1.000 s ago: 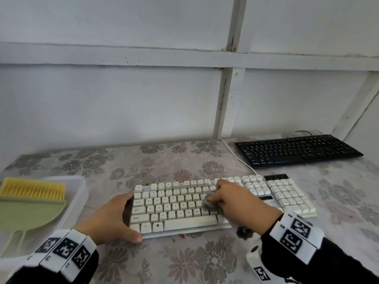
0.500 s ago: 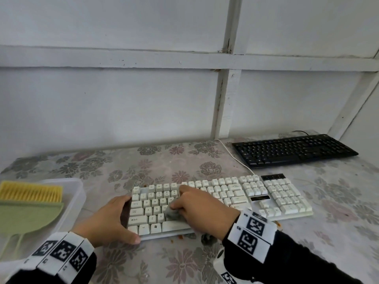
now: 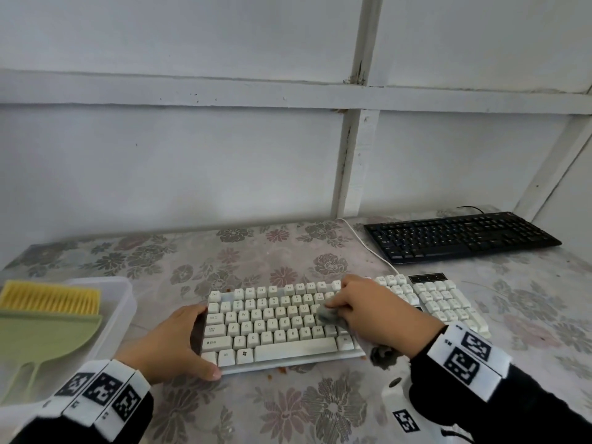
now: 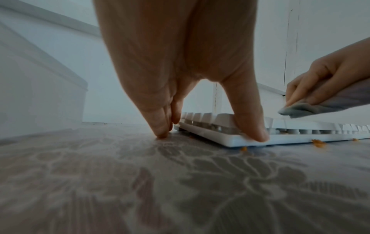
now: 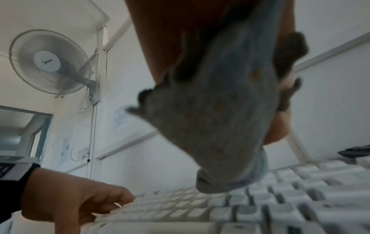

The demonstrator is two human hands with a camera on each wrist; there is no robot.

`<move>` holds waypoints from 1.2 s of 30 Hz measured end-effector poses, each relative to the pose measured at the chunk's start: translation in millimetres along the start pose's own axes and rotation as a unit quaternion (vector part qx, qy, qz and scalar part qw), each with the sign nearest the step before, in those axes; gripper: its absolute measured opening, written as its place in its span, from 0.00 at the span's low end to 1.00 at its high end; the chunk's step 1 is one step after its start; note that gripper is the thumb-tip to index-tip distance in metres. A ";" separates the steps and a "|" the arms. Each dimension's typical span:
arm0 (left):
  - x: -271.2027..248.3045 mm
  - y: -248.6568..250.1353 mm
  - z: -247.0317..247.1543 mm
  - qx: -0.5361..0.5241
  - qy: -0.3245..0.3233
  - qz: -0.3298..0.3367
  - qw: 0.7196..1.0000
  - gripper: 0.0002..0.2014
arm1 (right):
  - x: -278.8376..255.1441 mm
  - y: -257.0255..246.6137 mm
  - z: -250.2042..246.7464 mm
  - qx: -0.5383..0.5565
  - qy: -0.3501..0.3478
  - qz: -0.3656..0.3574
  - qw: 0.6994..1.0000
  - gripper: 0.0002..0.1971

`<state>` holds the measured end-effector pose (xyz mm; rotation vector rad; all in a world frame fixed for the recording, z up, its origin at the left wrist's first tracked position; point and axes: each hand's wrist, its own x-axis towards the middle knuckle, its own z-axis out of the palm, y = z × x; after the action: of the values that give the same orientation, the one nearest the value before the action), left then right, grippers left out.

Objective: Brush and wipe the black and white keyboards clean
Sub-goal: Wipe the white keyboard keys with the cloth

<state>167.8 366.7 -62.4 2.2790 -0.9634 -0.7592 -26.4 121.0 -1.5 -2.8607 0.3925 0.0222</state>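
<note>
The white keyboard (image 3: 275, 322) lies on the flowered table in front of me. My right hand (image 3: 368, 312) grips a grey cloth (image 3: 330, 317) and presses it on the keys at the middle right of the main block; the cloth (image 5: 216, 118) hangs from the fingers in the right wrist view and shows as a folded tip (image 4: 300, 109) in the left wrist view. My left hand (image 3: 179, 341) holds the keyboard's left end, thumb (image 4: 248, 120) on the front edge and fingers (image 4: 158, 120) on the table beside it. The black keyboard (image 3: 461, 235) lies at the back right.
A clear plastic tub (image 3: 121, 302) at the left holds a green dustpan (image 3: 41, 338) and a yellow brush (image 3: 51, 298). Orange crumbs (image 4: 318, 143) lie along the white keyboard's front edge. A white cable (image 3: 368, 248) runs back to the wall. A wall fan (image 5: 50, 61) hangs above.
My right hand swept the cloth left across the white keys and has now moved back right to the middle. The left hand stayed on the keyboard's left end.
</note>
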 end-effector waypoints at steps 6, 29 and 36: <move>-0.4 0.1 0.4 0.006 0.002 -0.013 1.000 0.64 | 0.8 -6.3 17.3 0.017 0.013 -0.036 0.999 0.10; 2.0 -2.6 -1.5 0.000 -0.003 0.009 1.000 0.62 | -15.2 18.1 1.3 -0.005 -0.011 -0.010 1.000 0.09; 4.7 -9.9 -1.2 0.007 -0.002 0.012 1.000 0.63 | -38.3 62.0 -10.8 -0.049 -0.014 0.076 0.996 0.14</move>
<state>175.8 369.2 -69.5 2.2746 -0.9992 -0.7484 -80.1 70.6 -4.5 -2.9150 0.6191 0.1125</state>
